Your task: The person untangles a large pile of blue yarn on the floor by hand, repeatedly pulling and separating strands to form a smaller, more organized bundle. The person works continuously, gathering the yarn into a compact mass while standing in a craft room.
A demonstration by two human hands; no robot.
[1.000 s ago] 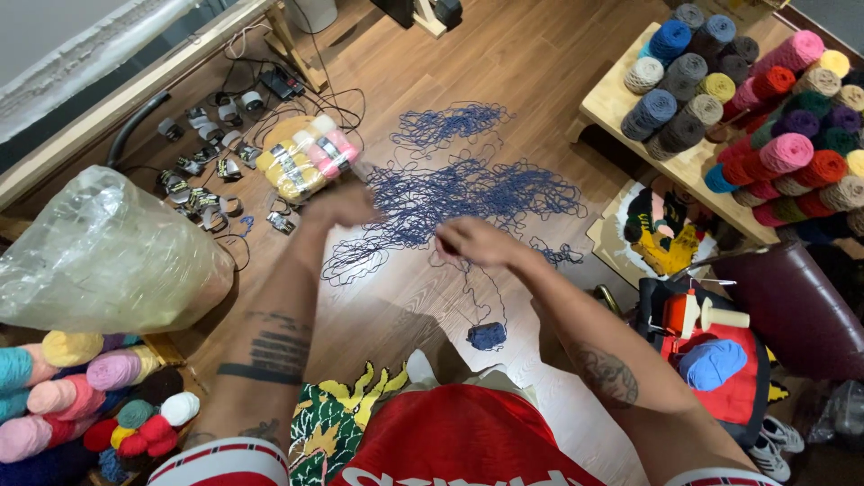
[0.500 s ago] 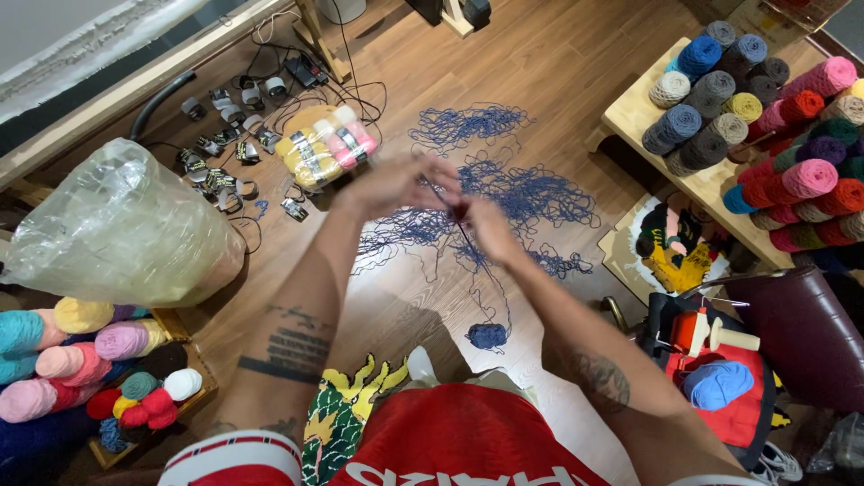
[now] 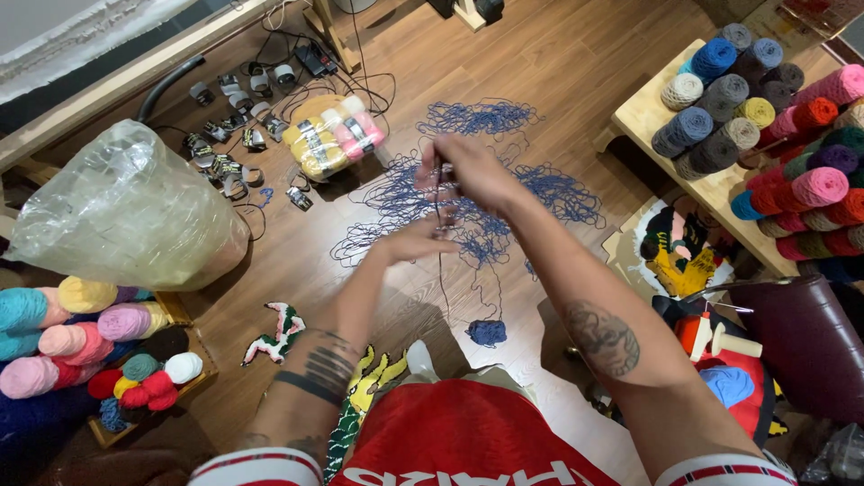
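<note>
Head view: right hand [image 3: 472, 171] raised over the floor, fingers pinched closed on a strand of blue yarn [image 3: 440, 261]. Left hand [image 3: 416, 241] lower, fingers loosely curled, touching the same strand. Strand drops to one small blue yarn ball [image 3: 487, 332] on the wood floor. One loose tangle of blue yarn [image 3: 504, 193] is spread beneath both hands. One clear plastic bag [image 3: 126, 211] at left.
</note>
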